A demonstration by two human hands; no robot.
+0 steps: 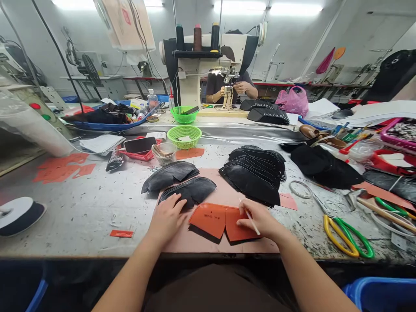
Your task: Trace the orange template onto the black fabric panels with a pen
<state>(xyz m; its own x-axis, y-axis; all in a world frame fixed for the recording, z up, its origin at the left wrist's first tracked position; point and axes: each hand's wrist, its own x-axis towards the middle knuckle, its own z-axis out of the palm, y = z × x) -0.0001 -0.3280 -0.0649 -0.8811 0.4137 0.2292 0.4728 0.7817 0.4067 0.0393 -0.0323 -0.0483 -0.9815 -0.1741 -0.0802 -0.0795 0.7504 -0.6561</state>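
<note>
My right hand pinches a thin white marking pen, its tip at the top edge of an orange pattern template. The template lies over a black leather piece on a pink cutting mat at the table's front edge. My left hand rests with its fingers flat on a stack of black leather pieces just left of the template. A second black stack lies behind it. A larger fanned pile of black pieces sits to the right, beyond my right hand.
Scissors with yellow and green handles lie at the right. Two green baskets, a red tray with a phone and a small cup stand behind. Across the table a person works at a sewing machine. A tape roll lies at the left.
</note>
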